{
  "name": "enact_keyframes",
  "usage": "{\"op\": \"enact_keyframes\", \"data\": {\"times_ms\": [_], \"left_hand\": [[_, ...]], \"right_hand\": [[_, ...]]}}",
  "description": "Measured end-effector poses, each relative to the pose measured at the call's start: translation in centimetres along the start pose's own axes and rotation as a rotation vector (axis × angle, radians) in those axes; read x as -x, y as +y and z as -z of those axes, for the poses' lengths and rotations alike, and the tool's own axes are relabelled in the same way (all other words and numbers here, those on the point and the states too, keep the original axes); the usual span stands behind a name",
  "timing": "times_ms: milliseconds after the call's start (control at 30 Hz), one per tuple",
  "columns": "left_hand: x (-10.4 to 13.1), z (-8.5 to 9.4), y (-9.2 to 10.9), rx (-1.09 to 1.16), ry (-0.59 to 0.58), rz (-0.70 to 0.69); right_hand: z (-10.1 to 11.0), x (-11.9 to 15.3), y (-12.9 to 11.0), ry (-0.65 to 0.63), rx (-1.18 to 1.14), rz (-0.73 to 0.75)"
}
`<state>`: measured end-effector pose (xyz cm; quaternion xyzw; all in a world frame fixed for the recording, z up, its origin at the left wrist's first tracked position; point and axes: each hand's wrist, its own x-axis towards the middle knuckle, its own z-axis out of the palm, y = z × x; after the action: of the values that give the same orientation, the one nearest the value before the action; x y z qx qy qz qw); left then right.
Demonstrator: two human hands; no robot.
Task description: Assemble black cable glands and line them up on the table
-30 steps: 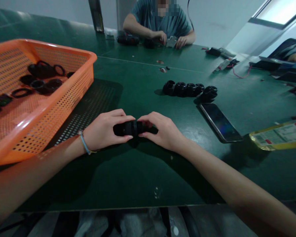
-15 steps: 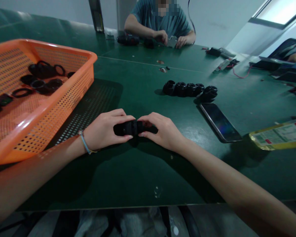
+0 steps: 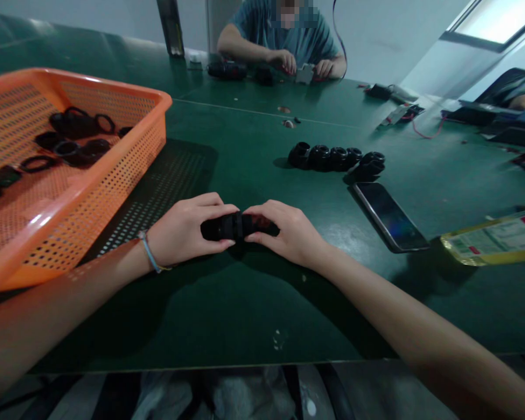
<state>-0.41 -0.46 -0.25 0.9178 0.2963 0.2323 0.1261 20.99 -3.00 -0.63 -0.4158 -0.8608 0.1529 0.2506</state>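
Left hand (image 3: 184,228): you clamp it on the black part (image 3: 230,226), left end.
Right hand (image 3: 291,230): you clamp it on the right end.
Black part: between your 2 hands, right of the orange basket (image 3: 114,186).

One view, head-worn. We look from above the near edge of the table (image 3: 245,315), forward and tipped down enough to take in a strip of floor (image 3: 376,388) below that edge. The left hand (image 3: 190,227) and right hand (image 3: 284,230) lie close to us, about mid-view; the arms (image 3: 389,309) run in from the sides, low down. The basket (image 3: 135,160), also near, is cut by the left border. Farther off, we face a person (image 3: 262,38) across the table, with wall (image 3: 376,41) and slanting window (image 3: 499,23) at the top.
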Motion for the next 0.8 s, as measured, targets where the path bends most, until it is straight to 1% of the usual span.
{"op": "enact_keyframes", "data": {"times_ms": [200,500,800], "left_hand": [[0.06,-0.05,0.00,-0.004,0.016,-0.020],[-0.01,0.06,0.07,-0.006,-0.011,0.020],[-0.01,0.12,0.09,0.004,-0.010,0.010]], "right_hand": [[0.02,0.00,-0.11,-0.005,-0.006,-0.004],[0.12,-0.11,-0.42,-0.044,-0.006,-0.054],[0.19,-0.21,-0.66,-0.065,-0.002,-0.093]]}}
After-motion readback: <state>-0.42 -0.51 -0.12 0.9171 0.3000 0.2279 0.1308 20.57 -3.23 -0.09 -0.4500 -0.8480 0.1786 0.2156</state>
